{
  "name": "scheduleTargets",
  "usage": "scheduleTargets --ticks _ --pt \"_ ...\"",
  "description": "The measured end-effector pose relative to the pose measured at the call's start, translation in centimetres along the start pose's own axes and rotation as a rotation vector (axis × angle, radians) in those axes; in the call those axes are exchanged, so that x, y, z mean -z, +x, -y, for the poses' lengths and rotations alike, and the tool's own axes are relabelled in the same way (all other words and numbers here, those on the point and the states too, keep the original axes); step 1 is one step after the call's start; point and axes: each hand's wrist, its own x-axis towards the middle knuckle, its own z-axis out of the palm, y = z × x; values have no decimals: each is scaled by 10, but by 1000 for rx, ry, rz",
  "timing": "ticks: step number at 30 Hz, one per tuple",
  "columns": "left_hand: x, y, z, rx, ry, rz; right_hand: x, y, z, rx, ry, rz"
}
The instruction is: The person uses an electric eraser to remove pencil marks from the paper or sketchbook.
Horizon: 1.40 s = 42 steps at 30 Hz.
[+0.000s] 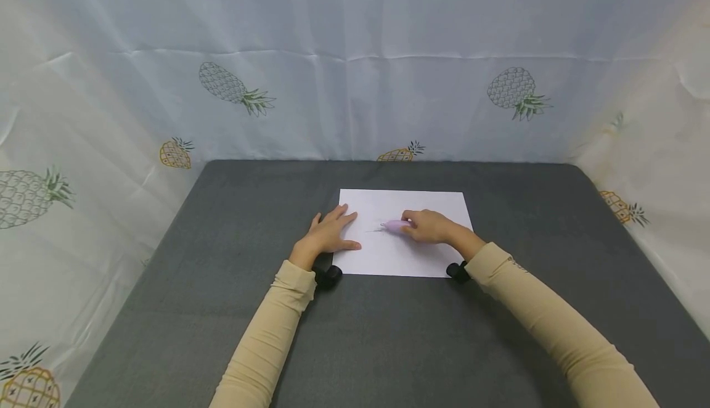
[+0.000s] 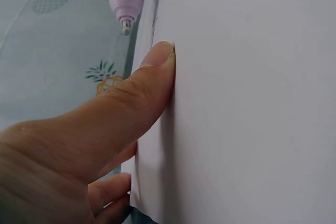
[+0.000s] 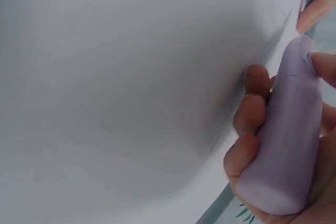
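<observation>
A white sheet of paper (image 1: 410, 204) lies flat on the grey table (image 1: 222, 223). My left hand (image 1: 330, 233) rests flat on the sheet's left edge, fingers spread and straight; in the left wrist view the thumb (image 2: 147, 80) presses the paper (image 2: 252, 103). My right hand (image 1: 427, 226) grips a pale purple pen-like tool (image 1: 395, 225), its tip pointing left over the sheet near a faint pencil mark (image 1: 379, 230). The right wrist view shows fingers curled round the purple barrel (image 3: 289, 145) above the paper (image 3: 121, 93). The tool's metal tip (image 2: 126, 26) shows in the left wrist view.
A pineapple-print cloth (image 1: 355, 57) walls the table at the back and both sides. Black wrist cameras (image 1: 328, 276) sit at the sheet's front corners. Bare grey tabletop (image 1: 388, 346) stretches all around the sheet.
</observation>
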Motion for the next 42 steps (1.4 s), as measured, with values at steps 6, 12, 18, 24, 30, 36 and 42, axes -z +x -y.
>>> scheduleTargets --ticks 6,12,18,24,30,36,42 --pt "0 0 0 -4 0 6 -4 -1 2 -49 -59 0" --pt "-1 1 0 -2 -8 10 -5 0 4 -39 -138 -56" --pt "-2 1 0 1 -16 4 -4 0 7 -11 -173 -120" --pt "-1 0 0 0 -11 3 -7 0 5 -29 -167 -125" --pt "0 0 1 -1 -9 1 -10 1 7 -17 -154 -115" --pt "-2 0 2 7 -17 4 -10 2 10 -11 -183 -132" --pt "-3 2 2 11 -15 3 -9 2 9 -30 -182 -130"
